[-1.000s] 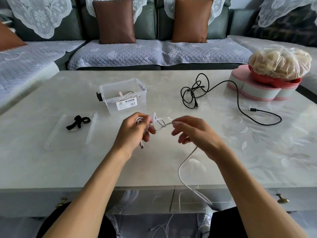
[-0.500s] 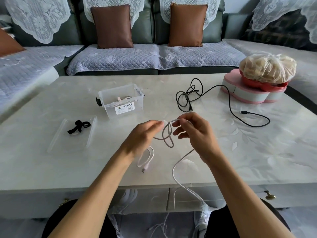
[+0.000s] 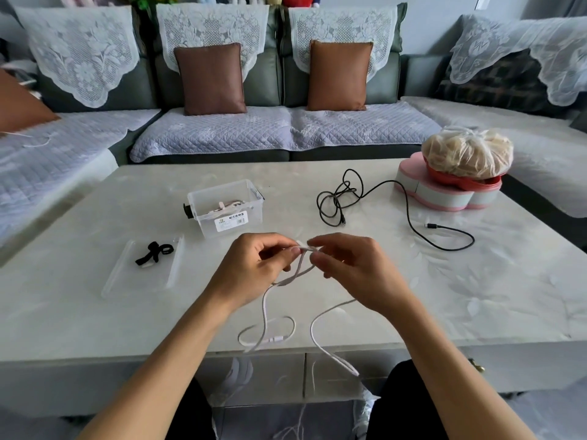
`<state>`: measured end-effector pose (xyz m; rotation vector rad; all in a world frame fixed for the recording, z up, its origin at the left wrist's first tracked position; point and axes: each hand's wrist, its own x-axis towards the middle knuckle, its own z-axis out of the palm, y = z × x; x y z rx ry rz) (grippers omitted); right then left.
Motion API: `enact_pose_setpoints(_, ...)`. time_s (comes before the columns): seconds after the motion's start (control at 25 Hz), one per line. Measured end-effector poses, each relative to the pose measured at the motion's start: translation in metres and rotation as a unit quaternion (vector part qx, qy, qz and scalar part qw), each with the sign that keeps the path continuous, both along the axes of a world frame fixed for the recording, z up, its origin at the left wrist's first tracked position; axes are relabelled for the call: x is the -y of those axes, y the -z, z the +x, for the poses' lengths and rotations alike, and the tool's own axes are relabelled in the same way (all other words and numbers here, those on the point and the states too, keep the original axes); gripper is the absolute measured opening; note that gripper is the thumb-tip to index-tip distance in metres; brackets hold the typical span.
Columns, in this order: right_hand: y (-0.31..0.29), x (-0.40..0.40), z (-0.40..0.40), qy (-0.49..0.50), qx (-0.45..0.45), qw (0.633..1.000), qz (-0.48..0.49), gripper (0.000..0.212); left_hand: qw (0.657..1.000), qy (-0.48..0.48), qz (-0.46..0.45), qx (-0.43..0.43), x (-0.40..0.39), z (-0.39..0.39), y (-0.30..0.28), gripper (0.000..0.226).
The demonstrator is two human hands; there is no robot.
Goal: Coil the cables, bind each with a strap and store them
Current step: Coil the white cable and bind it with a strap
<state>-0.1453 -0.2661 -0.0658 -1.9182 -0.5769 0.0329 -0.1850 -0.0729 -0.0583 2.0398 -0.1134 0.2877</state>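
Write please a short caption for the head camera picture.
Both hands, left and right, pinch a white cable above the table.

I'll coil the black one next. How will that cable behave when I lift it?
The black cable will probably be floppy: it lies in loose, uneven loops on the table. It looks thin, so likely light. Its long free end may trail and drag behind.

White cable (image 3: 266,308) trailing loose off the table edge (black cable (image 3: 349,198) tangled, uncoiled beyond)
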Motion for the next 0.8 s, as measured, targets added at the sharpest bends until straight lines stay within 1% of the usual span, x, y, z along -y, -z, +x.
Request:
enact_pose_setpoints(0.04,-0.010,0.000,-0.006,-0.003,0.000,1.000,0.005,0.004,1.000,0.007,-0.007,-0.004,0.001,-0.007,-0.007,0.011)
enact_pose_setpoints(0.12,-0.025,-0.002,-0.020,-0.004,-0.013,0.999,0.039,0.008,0.999,0.005,-0.046,-0.002,0.004,-0.022,-0.020,0.013)
enact_pose_setpoints(0.2,-0.034,-0.004,-0.037,0.000,-0.046,0.995,0.089,0.010,0.994,-0.010,-0.113,-0.004,0.009,-0.038,-0.025,0.018)
enact_pose_setpoints(0.24,-0.036,-0.004,-0.045,0.012,-0.066,0.991,0.118,0.010,0.985,-0.026,-0.169,-0.004,0.010,-0.044,-0.026,0.023)
enact_pose_setpoints(0.28,-0.036,-0.004,-0.055,0.031,-0.091,0.984,0.147,0.009,0.968,-0.042,-0.246,-0.004,0.010,-0.053,-0.026,0.028)
enact_pose_setpoints(0.36,-0.033,-0.002,-0.070,0.062,-0.151,0.966,0.198,0.010,0.908,-0.036,-0.418,-0.008,0.009,-0.065,-0.025,0.030)
enact_pose_setpoints(0.4,-0.031,-0.002,-0.078,0.065,-0.173,0.959,0.213,0.011,0.889,-0.020,-0.457,-0.013,0.007,-0.072,-0.023,0.026)
enact_pose_setpoints(0.44,-0.032,-0.002,-0.087,0.061,-0.181,0.957,0.220,0.012,0.898,0.002,-0.440,-0.020,0.006,-0.080,-0.024,0.022)
enact_pose_setpoints(0.48,-0.032,-0.002,-0.093,0.053,-0.184,0.956,0.221,0.014,0.929,0.024,-0.368,-0.030,0.005,-0.085,-0.024,0.020)
enact_pose_setpoints(0.52,-0.033,-0.003,-0.098,0.048,-0.184,0.955,0.226,0.015,0.964,0.041,-0.261,-0.033,0.003,-0.090,-0.023,0.021)
enact_pose_setpoints(0.56,-0.033,-0.003,-0.101,0.048,-0.182,0.952,0.241,0.016,0.986,0.050,-0.157,-0.023,0.002,-0.095,-0.024,0.023)
enact_pose_setpoints(0.6,-0.034,-0.003,-0.102,0.053,-0.184,0.944,0.269,0.017,0.994,0.052,-0.096,-0.006,0.000,-0.098,-0.024,0.026)
enact_pose_setpoints(0.64,-0.034,-0.003,-0.103,0.064,-0.193,0.930,0.306,0.018,0.995,0.051,-0.089,0.008,-0.003,-0.102,-0.025,0.029)
enact_pose_setpoints(0.76,-0.028,-0.008,-0.109,0.075,-0.250,0.878,0.401,0.020,0.975,0.052,-0.217,-0.014,-0.007,-0.114,-0.021,0.034)
enact_pose_setpoints(0.8,-0.024,-0.011,-0.111,0.072,-0.265,0.870,0.410,0.020,0.973,0.034,-0.225,-0.025,-0.006,-0.114,-0.016,0.040)
